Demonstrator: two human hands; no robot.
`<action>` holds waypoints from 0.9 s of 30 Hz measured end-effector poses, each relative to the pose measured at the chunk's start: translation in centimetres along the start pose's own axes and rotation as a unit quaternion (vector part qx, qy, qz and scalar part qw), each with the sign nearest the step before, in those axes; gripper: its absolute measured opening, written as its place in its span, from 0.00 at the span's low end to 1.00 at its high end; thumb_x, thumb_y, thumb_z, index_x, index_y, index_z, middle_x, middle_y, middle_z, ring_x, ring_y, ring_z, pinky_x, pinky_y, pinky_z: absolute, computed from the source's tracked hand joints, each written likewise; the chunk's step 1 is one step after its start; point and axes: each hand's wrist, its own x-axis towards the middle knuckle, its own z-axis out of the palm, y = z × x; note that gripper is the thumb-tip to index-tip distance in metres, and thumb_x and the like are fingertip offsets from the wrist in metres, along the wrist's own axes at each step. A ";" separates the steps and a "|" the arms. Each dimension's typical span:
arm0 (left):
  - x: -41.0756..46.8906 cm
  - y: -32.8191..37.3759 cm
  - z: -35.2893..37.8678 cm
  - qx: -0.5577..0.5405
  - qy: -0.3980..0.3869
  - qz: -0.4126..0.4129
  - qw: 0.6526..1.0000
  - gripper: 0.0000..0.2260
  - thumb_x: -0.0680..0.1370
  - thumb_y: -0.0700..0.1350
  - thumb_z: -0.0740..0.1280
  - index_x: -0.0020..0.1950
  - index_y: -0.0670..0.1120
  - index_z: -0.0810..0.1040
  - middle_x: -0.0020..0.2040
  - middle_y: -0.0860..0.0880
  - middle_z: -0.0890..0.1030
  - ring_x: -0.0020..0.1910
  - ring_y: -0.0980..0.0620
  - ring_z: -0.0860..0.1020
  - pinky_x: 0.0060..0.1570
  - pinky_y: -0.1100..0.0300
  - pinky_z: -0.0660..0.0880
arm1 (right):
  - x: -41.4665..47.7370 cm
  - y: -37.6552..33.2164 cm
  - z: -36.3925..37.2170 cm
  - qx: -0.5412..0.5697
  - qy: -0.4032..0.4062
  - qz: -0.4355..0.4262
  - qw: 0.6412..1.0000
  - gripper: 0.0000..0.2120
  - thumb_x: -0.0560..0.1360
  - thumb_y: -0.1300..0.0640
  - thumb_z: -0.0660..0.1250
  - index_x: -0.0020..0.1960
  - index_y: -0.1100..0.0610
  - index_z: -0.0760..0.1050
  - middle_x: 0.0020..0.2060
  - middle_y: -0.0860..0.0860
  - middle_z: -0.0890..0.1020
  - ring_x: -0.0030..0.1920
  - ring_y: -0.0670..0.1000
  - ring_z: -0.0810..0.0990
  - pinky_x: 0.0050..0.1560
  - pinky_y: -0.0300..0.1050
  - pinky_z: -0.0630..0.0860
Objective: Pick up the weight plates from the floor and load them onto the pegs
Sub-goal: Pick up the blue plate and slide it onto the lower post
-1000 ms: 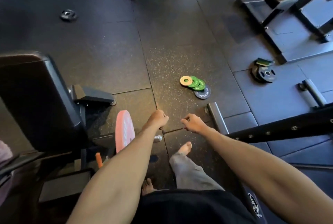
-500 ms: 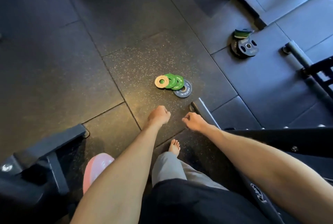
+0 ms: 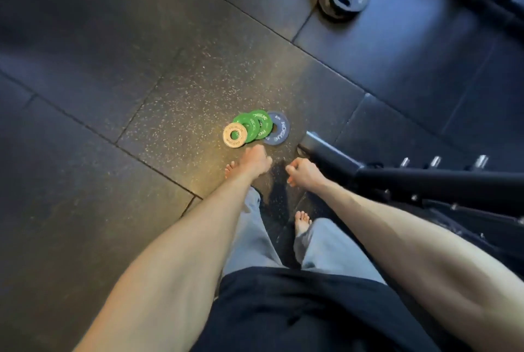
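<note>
Weight plates [image 3: 259, 125] lie overlapped beyond the left hand [image 3: 255, 161] and right hand [image 3: 304, 174], each grip curled and empty.

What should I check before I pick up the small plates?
1. Hands free: ok; left hand and right hand hold nothing.
2. Plates near: ok; tan plate lies just ahead of left hand.
3. Pile order: ok; tan plate overlaps a green plate, so take it first.
4. Pegs free: ok; three bare pegs at right.
5. Toes safe: not ok; feet are bare.
6. Weights: cannot tell; too blurred.
</note>
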 end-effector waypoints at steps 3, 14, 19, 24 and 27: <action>4.6 0.0 -2.4 0.039 -0.033 0.034 0.998 0.11 0.79 0.46 0.63 0.54 0.41 0.78 0.52 0.41 0.82 0.50 0.40 0.80 0.55 0.46 0.78 | 3.2 -2.1 0.0 0.051 0.009 0.027 0.998 0.11 0.80 0.54 0.60 0.49 0.60 0.77 0.42 0.58 0.86 0.46 0.58 0.85 0.53 0.57 0.81; 22.0 -2.5 -1.2 0.194 -0.103 0.079 0.973 0.12 0.78 0.46 0.62 0.56 0.41 0.78 0.55 0.39 0.81 0.54 0.38 0.79 0.56 0.48 0.76 | 19.4 -0.5 4.5 0.160 0.013 0.114 0.980 0.12 0.78 0.56 0.59 0.49 0.62 0.78 0.51 0.65 0.83 0.57 0.65 0.80 0.61 0.59 0.76; 31.2 -3.9 2.3 0.228 -0.117 0.100 0.962 0.11 0.77 0.46 0.63 0.52 0.40 0.79 0.53 0.38 0.82 0.51 0.39 0.79 0.53 0.51 0.75 | 27.8 2.3 7.2 0.194 0.029 0.132 0.972 0.09 0.79 0.55 0.60 0.50 0.56 0.77 0.51 0.63 0.84 0.56 0.63 0.81 0.61 0.59 0.77; 40.6 -3.8 6.0 0.228 -0.093 0.118 0.962 0.08 0.78 0.44 0.62 0.49 0.40 0.77 0.48 0.41 0.80 0.45 0.42 0.77 0.49 0.51 0.76 | 38.3 6.3 10.1 0.222 0.047 0.169 0.959 0.15 0.73 0.52 0.58 0.50 0.60 0.77 0.49 0.62 0.84 0.54 0.63 0.81 0.61 0.60 0.76; 45.9 -3.3 8.2 0.239 -0.074 0.125 0.960 0.08 0.78 0.43 0.61 0.50 0.40 0.76 0.47 0.42 0.80 0.44 0.42 0.76 0.44 0.54 0.71 | 44.6 9.0 11.6 0.244 0.064 0.195 0.948 0.20 0.69 0.50 0.56 0.53 0.60 0.77 0.49 0.62 0.84 0.52 0.63 0.82 0.57 0.60 0.79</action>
